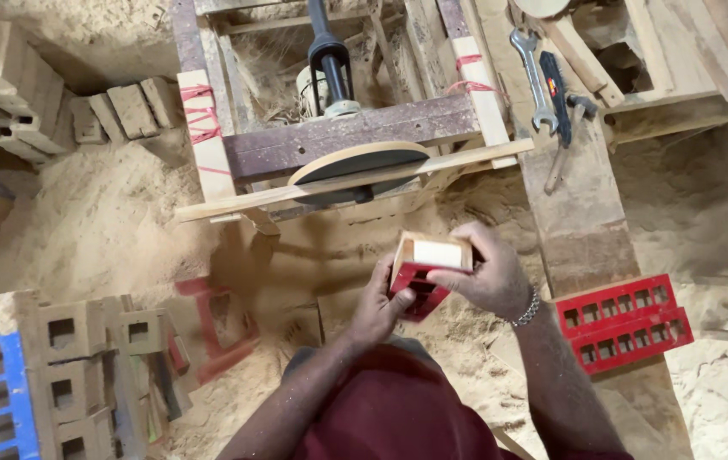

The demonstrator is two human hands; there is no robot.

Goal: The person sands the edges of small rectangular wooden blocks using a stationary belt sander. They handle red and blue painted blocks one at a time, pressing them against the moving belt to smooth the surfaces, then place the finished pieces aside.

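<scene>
A small wooden block held in both hands above a sawdust-covered floor.

The block (426,271), pale raw wood on top and red-painted with square slots below, is gripped by the left hand (378,308) from beneath and clasped by the right hand (485,273) over its end. Just ahead stands a round flat sanding disc (357,164) in a rough timber frame (355,129). A red slotted grid (624,322) lies to the right, and steel spanners (538,78) rest on a plank.

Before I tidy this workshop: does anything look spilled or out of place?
Sawdust lies heaped across the floor, part-burying a red frame. Both hands hold a red-sided wooden block; spanners lie loose on a plank.
</scene>
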